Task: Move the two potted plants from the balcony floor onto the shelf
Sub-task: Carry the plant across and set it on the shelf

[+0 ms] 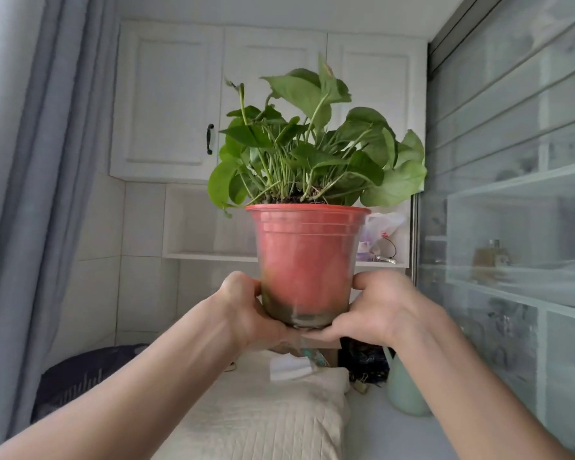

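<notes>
Looking out from head height, facing forward and slightly down along both outstretched forearms toward white wall cupboards and an open shelf, sitting close behind a raised potted plant filling mid-frame; wide-angle edges bending curtain and window.

Pot: smooth semi-glossy red plastic. Cushion: cream quilted cloth. Cabinet doors: white painted, matt.

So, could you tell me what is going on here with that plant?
A person is holding a red potted plant up in the air with both hands, the left hand and right hand cupping its base. It is raised in front of a white shelf on the back wall, not yet set down.
</notes>
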